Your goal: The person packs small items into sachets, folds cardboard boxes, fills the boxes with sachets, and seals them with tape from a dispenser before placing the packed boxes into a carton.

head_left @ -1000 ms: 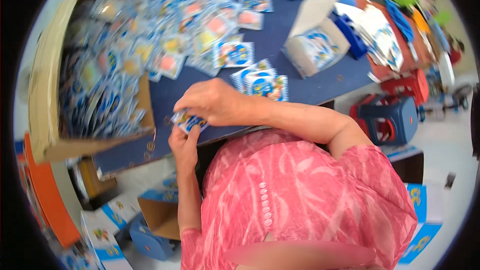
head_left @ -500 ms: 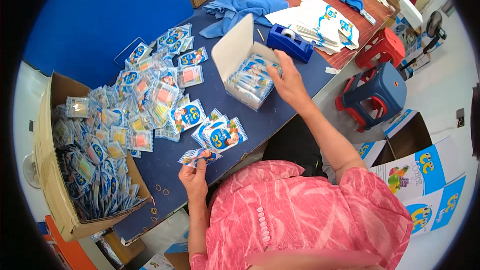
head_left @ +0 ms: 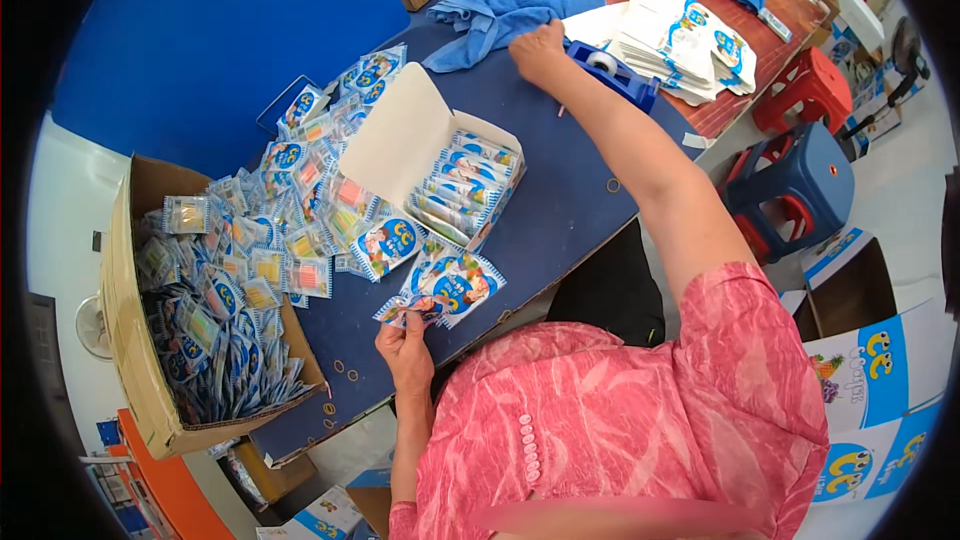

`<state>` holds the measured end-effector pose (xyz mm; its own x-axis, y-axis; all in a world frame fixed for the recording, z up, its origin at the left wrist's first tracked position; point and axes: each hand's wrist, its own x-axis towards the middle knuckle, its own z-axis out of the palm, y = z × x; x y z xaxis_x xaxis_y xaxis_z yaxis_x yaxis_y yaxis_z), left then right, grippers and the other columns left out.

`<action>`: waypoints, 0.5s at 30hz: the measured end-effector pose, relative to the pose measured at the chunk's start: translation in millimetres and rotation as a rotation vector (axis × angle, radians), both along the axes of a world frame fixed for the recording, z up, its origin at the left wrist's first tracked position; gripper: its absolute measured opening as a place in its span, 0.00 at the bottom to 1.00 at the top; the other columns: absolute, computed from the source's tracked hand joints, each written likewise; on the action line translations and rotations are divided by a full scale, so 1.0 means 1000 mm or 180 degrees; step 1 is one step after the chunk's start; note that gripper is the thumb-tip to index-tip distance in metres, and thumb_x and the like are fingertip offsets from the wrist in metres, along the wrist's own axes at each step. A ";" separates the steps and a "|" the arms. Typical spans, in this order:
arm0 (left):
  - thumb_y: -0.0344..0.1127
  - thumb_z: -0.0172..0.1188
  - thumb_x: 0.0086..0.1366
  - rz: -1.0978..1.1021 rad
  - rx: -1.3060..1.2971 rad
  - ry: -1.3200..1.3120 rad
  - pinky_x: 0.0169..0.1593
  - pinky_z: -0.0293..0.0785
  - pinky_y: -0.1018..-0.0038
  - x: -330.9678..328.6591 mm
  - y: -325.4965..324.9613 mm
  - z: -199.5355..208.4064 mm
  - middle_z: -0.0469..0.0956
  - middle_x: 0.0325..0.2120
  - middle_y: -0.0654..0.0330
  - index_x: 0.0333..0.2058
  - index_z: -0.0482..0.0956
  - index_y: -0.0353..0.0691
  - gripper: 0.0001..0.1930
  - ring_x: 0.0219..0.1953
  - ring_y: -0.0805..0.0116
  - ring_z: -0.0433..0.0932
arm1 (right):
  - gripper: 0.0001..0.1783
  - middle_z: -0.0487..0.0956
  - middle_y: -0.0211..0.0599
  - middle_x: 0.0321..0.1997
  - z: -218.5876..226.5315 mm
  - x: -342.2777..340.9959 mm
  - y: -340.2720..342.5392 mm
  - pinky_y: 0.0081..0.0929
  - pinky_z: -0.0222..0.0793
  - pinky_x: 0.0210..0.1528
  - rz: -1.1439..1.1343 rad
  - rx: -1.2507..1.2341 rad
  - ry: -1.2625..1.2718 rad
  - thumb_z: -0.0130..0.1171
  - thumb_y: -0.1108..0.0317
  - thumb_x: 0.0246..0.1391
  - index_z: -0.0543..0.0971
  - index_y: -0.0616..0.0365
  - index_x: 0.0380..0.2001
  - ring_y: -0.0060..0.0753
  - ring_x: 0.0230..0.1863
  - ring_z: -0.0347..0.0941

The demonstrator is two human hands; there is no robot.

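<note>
- Two bare hands are working over the dark blue counter, well apart from each other.
- With our left hand we are pinching a small packet between thumb and fingers, near the counter's front edge.
- Just beyond it, a few loose packets are lying in an overlapping cluster.
- Our right hand is hovering over the counter's far side, between a blue cloth and a blue tape dispenser; its fingers are bending, but we cannot tell whether they are gripping anything.
- Between our hands, a white box is standing with its lid open, and a row of filled packets is leaning inside.
- To the left, a heap of packets is spreading over the counter beside a cardboard box, which is holding many more.
- Beyond the tape dispenser, flat white cartons are lying in a stack.
- Some rubber bands are lying near the cardboard box.
- Beside the counter on the right, a red stool and a blue stool are standing.
</note>
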<state>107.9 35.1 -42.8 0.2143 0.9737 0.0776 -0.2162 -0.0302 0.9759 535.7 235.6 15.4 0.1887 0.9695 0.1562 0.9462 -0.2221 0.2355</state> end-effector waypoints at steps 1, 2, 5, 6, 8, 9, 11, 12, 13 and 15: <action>0.29 0.55 0.71 -0.0008 -0.0006 -0.0019 0.48 0.76 0.68 0.001 0.003 -0.001 0.82 0.39 0.57 0.42 0.78 0.32 0.07 0.41 0.65 0.81 | 0.05 0.84 0.35 0.36 -0.006 0.007 0.007 0.48 0.70 0.38 0.0010 0.0011 -0.0004 0.59 0.71 0.49 0.82 0.54 0.29 0.44 0.41 0.81; 0.29 0.55 0.71 0.0029 -0.0023 -0.0021 0.48 0.76 0.68 -0.001 0.003 -0.003 0.82 0.39 0.57 0.42 0.78 0.32 0.07 0.41 0.65 0.81 | 0.05 0.84 0.35 0.36 -0.011 0.006 0.010 0.47 0.70 0.38 -0.0080 0.0123 0.0243 0.59 0.71 0.48 0.82 0.55 0.29 0.44 0.41 0.81; 0.31 0.56 0.71 -0.0102 0.0076 0.0147 0.46 0.78 0.66 -0.004 0.003 -0.010 0.81 0.40 0.56 0.44 0.78 0.33 0.08 0.41 0.64 0.81 | 0.05 0.84 0.36 0.37 -0.019 0.006 0.008 0.44 0.71 0.37 -0.0264 0.0296 0.0703 0.59 0.72 0.45 0.83 0.55 0.28 0.44 0.41 0.81; 0.31 0.56 0.71 -0.0096 0.0046 0.0123 0.46 0.78 0.66 -0.003 0.001 -0.009 0.81 0.40 0.56 0.44 0.78 0.33 0.08 0.41 0.64 0.81 | 0.06 0.84 0.37 0.38 -0.019 0.007 0.005 0.44 0.72 0.39 -0.0077 0.0218 0.0725 0.60 0.69 0.47 0.83 0.54 0.30 0.43 0.43 0.81; 0.32 0.55 0.71 -0.0088 -0.0157 0.0048 0.46 0.80 0.66 0.001 -0.001 0.006 0.81 0.40 0.56 0.44 0.78 0.33 0.09 0.42 0.64 0.82 | 0.08 0.84 0.39 0.41 -0.006 0.007 -0.002 0.44 0.73 0.42 0.0308 0.0057 0.0768 0.62 0.65 0.50 0.85 0.51 0.33 0.41 0.47 0.80; 0.32 0.55 0.71 -0.0097 -0.0260 0.0010 0.45 0.81 0.65 0.004 -0.001 0.009 0.81 0.40 0.55 0.44 0.78 0.33 0.09 0.42 0.64 0.82 | 0.08 0.84 0.39 0.41 -0.001 0.009 -0.010 0.44 0.73 0.42 0.0303 0.0023 0.0744 0.62 0.65 0.50 0.85 0.51 0.33 0.41 0.47 0.80; 0.33 0.55 0.71 -0.0065 -0.0318 -0.0041 0.45 0.82 0.65 -0.001 -0.004 0.004 0.81 0.40 0.55 0.44 0.78 0.33 0.09 0.41 0.64 0.82 | 0.04 0.84 0.38 0.36 0.026 -0.009 -0.038 0.39 0.73 0.37 0.1176 -0.0401 0.0330 0.61 0.70 0.44 0.83 0.54 0.26 0.41 0.41 0.80; 0.33 0.55 0.72 -0.0087 -0.0327 -0.0062 0.45 0.82 0.65 -0.004 -0.004 0.002 0.81 0.40 0.54 0.44 0.78 0.33 0.10 0.41 0.64 0.82 | 0.03 0.83 0.37 0.33 0.033 -0.015 -0.051 0.36 0.74 0.34 0.1596 -0.0610 0.0119 0.60 0.72 0.41 0.82 0.55 0.23 0.41 0.38 0.80; 0.33 0.55 0.72 -0.0137 -0.0329 -0.0070 0.45 0.82 0.65 -0.004 -0.003 0.001 0.81 0.40 0.54 0.44 0.78 0.32 0.10 0.41 0.64 0.82 | 0.03 0.83 0.37 0.33 0.026 -0.011 -0.061 0.36 0.74 0.34 0.1587 -0.0643 0.0100 0.60 0.72 0.41 0.82 0.55 0.23 0.41 0.38 0.80; 0.34 0.55 0.72 -0.0146 -0.0303 -0.0086 0.45 0.82 0.65 -0.004 -0.001 0.002 0.81 0.40 0.54 0.44 0.78 0.32 0.10 0.41 0.64 0.82 | 0.01 0.82 0.36 0.30 0.004 -0.002 -0.081 0.36 0.74 0.34 0.1948 -0.0421 -0.0394 0.61 0.72 0.40 0.81 0.55 0.20 0.40 0.38 0.78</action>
